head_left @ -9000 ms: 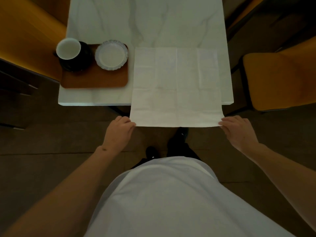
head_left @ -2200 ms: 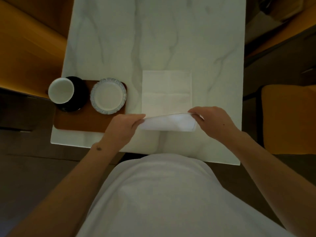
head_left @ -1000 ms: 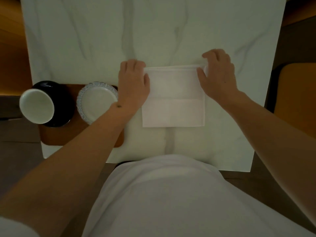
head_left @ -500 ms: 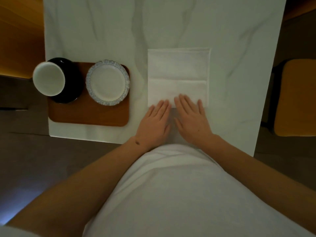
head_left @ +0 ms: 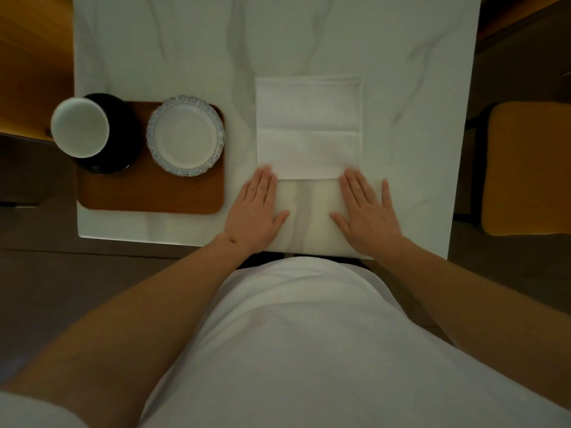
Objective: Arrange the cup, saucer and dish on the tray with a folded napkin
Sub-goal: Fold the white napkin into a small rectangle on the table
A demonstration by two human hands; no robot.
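Note:
A white napkin [head_left: 309, 128], folded to a rectangle, lies flat on the marble table [head_left: 185, 41]. My left hand [head_left: 255, 208] rests flat at its near left corner, fingertips on the napkin's edge. My right hand [head_left: 364, 211] lies flat at the near right corner, fingertips touching the edge as well. Neither hand holds anything. To the left, a brown wooden tray [head_left: 154, 193] carries a white cup [head_left: 80, 128] on a dark saucer [head_left: 123, 131] and a small white dish with a patterned rim [head_left: 185, 139].
The table's near edge runs just in front of my body. An orange chair seat [head_left: 528, 168] stands to the right of the table. A wooden surface [head_left: 34, 57] lies to the left. The tray overhangs the table's left side slightly.
The napkin was folded from a large sheet into a small rectangle. Over the last half second my hands slid apart along its near edge to the two corners.

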